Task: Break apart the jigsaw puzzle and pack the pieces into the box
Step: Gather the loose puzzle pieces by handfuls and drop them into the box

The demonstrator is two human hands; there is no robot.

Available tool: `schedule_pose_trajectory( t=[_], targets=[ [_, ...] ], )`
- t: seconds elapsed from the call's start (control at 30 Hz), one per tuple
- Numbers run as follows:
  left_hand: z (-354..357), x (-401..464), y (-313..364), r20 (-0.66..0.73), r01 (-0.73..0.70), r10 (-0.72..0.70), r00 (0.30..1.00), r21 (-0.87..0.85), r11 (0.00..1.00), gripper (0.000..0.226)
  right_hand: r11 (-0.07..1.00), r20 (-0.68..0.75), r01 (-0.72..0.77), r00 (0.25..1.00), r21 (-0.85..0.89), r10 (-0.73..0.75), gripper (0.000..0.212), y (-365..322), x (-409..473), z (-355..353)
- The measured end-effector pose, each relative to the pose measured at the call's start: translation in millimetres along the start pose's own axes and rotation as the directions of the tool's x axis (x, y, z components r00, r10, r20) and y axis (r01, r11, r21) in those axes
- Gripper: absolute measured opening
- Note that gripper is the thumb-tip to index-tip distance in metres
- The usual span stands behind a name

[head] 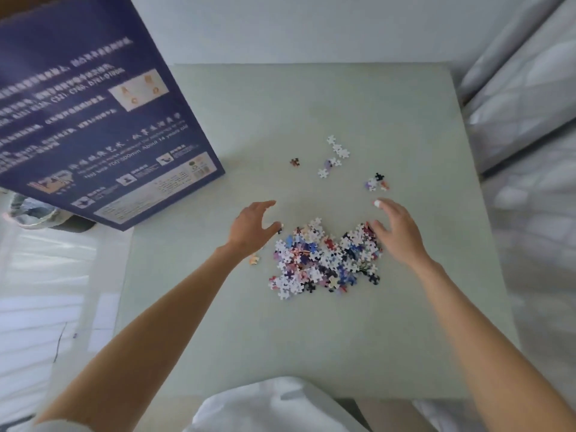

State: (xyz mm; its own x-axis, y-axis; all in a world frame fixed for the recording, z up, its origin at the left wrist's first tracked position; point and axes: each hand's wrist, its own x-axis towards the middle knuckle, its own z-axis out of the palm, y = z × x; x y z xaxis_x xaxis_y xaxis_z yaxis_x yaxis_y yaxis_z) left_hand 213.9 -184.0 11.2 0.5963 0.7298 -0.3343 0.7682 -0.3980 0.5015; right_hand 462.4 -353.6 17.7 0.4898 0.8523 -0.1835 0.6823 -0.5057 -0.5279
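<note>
Head view: looking down on a pale green counter (311,338) with both bare arms reaching forward over it.
Pile of puzzle pieces (324,258): a loose heap of white, blue, pink and dark pieces lies on the counter between the two hands, already broken apart.
Stray pieces: a white cluster (338,148) sits farther back on the counter, with a few more white pieces (328,166) just below it; a single brown piece (295,162) lies to their left; a small mixed group (377,182) lies beyond the right hand; one pale orange piece (254,259) rests beside the left wrist.
Left hand (252,227): at the left edge of the pile, fingers spread and loosely bent, thumb tip near the outermost pieces; it grips nothing.
Right hand (394,233): at the right edge of the pile, fingers extended and relaxed, thumb side touching the heap; it grips nothing.
Box (93,113): a large dark blue box with white printed text stands tilted at the far left corner of the counter, well apart from the pile.
Bedding (530,120): light striped fabric lies along the right side of the counter.
White garment (271,406): fills the near edge, at the person's lap.
</note>
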Motion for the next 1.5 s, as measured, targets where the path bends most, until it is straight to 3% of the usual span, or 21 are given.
schedule_pose_trajectory(
  t=[0.13, 0.27, 0.4, 0.53, 0.67, 0.8, 0.9, 1.0, 1.07, 1.13, 1.2, 1.27, 1.3, 1.37, 1.5],
  targets=[
    [29, 47, 8, -0.045, 0.011, -0.011, 0.999, 0.014, 1.0, 0.069, 0.995, 0.055, -0.074, 0.995, -0.073, 0.078, 0.066, 43, 47, 16],
    [40, 105, 16, -0.147, 0.02, -0.003, 0.989, 0.113, 0.993, 0.077, 0.983, 0.059, -0.083, 0.994, -0.161, 0.094, 0.071, 50, 94, 40],
    [46, 153, 28, -0.093, -0.014, 0.031, 0.995, 0.175, 0.984, 0.074, 0.981, 0.02, 0.03, 0.999, -0.19, -0.027, 0.068, 34, 152, 55],
    [54, 157, 31, -0.012, -0.107, 0.112, 0.994, 0.217, 0.97, 0.07, 0.961, 0.115, 0.19, 0.979, -0.199, -0.169, 0.063, 13, 210, 58],
    [51, 131, 27, 0.045, -0.173, 0.168, 0.985, 0.156, 0.972, 0.064, 0.893, 0.302, 0.404, 0.892, -0.2, -0.335, 0.058, -5, 211, 64],
    [47, 84, 32, 0.057, -0.177, 0.173, 0.983, 0.063, 0.982, 0.059, 0.845, 0.458, 0.524, 0.781, -0.11, -0.425, 0.07, 0, 132, 70],
    [48, 41, 37, 0.14, -0.172, 0.16, 0.977, 0.08, 0.982, 0.061, 0.888, 0.526, 0.46, 0.749, 0.026, -0.403, 0.077, -3, 66, 71],
    [48, 12, 37, 0.173, -0.176, 0.158, 0.972, 0.095, 0.98, 0.066, 0.925, 0.538, 0.356, 0.758, 0.132, -0.368, 0.065, -1, 20, 64],
    [48, -4, 34, 0.167, -0.194, 0.174, 0.97, 0.106, 0.975, 0.074, 0.935, 0.447, 0.309, 0.822, 0.173, -0.354, 0.057, 3, -1, 54],
    [48, -19, 29, 0.119, -0.187, 0.169, 0.978, 0.164, 0.969, 0.085, 0.954, 0.242, 0.291, 0.923, 0.067, -0.298, 0.055, 17, -12, 43],
    [51, -34, 21, 0.019, -0.069, 0.067, 0.998, 0.206, 0.976, 0.1, 0.988, 0.03, 0.08, 0.997, -0.128, -0.077, 0.06, 36, -11, 31],
    [54, -49, 15, -0.032, 0.142, -0.138, 0.99, 0.177, 0.974, 0.114, 0.956, -0.055, -0.243, 0.97, -0.162, 0.237, 0.063, 45, -8, 24],
    [56, -54, 13, -0.027, 0.234, -0.233, 0.972, 0.15, 0.96, 0.119, 0.936, -0.04, -0.321, 0.947, -0.144, 0.319, 0.064, 42, -7, 25],
    [61, -57, 13, 0.012, 0.317, -0.32, 0.947, 0.102, 0.943, 0.124, 0.95, 0.05, -0.29, 0.954, -0.112, 0.297, 0.064, 26, -7, 35],
    [68, -50, 22, 0.034, 0.304, -0.304, 0.952, 0.024, 0.953, 0.124, 0.993, 0.193, -0.048, 0.979, -0.11, 0.069, 0.075, -16, -15, 63]
  ],
)
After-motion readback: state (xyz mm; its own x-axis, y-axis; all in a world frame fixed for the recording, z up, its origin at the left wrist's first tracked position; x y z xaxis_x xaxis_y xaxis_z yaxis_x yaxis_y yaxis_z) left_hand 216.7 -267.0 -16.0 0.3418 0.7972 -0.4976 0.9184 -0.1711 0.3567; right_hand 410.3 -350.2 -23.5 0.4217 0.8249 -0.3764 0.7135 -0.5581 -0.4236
